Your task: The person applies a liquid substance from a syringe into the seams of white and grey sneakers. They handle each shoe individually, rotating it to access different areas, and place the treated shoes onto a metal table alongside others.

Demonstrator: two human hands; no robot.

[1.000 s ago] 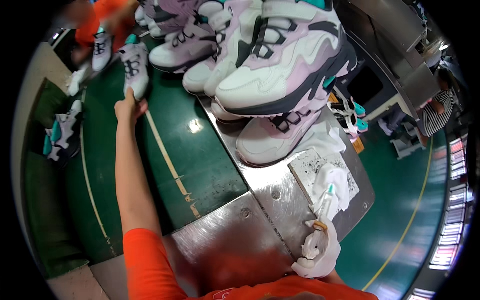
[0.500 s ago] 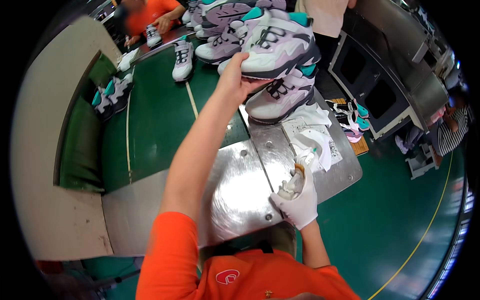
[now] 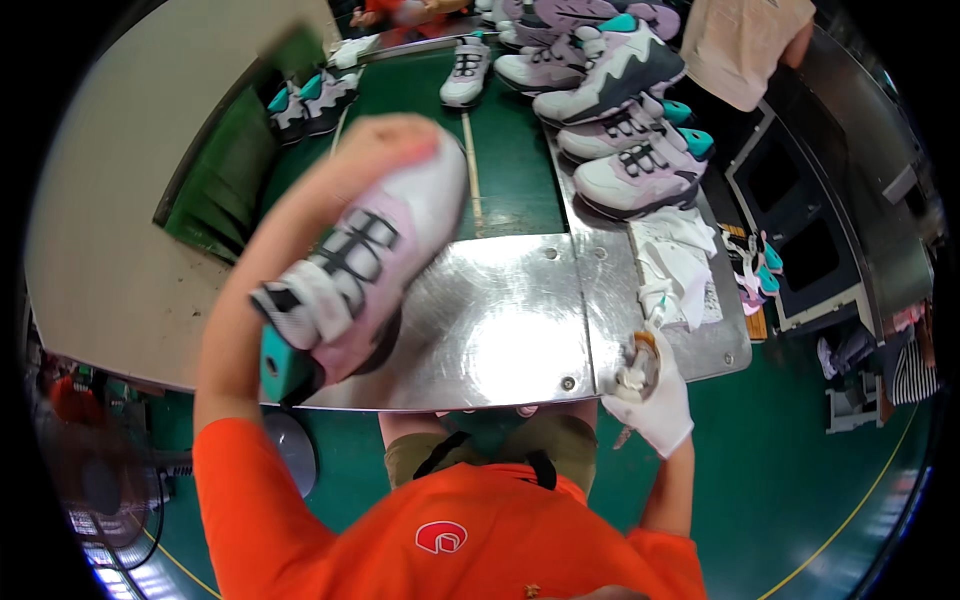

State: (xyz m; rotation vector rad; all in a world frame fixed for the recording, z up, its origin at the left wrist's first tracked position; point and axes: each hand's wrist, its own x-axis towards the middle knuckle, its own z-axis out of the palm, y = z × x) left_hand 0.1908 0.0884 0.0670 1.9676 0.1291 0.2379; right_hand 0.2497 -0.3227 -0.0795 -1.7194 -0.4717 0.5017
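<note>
My left hand, bare and blurred by motion, is closed over the toe of a white and pale lilac sneaker with black laces. This sneaker is tilted above the metal table end, its teal heel insert toward the lower left. A white glove with brownish stains covers my right hand, which is curled low over the table's right front edge. Beside its fingers a slim white thing with a teal tip sticks up; whether they grip it is unclear. Crumpled white cloths lie just beyond this hand.
Sneakers are stacked at the table's far right. A single sneaker stands on the green surface, and a pair sits by the left side wall. Other people are at the far end and far right. A fan stands lower left.
My left hand has brought the sneaker from the stack leftward and nearer, turning its heel toward me. My right hand stays curled by the cloths. The view has shifted.
</note>
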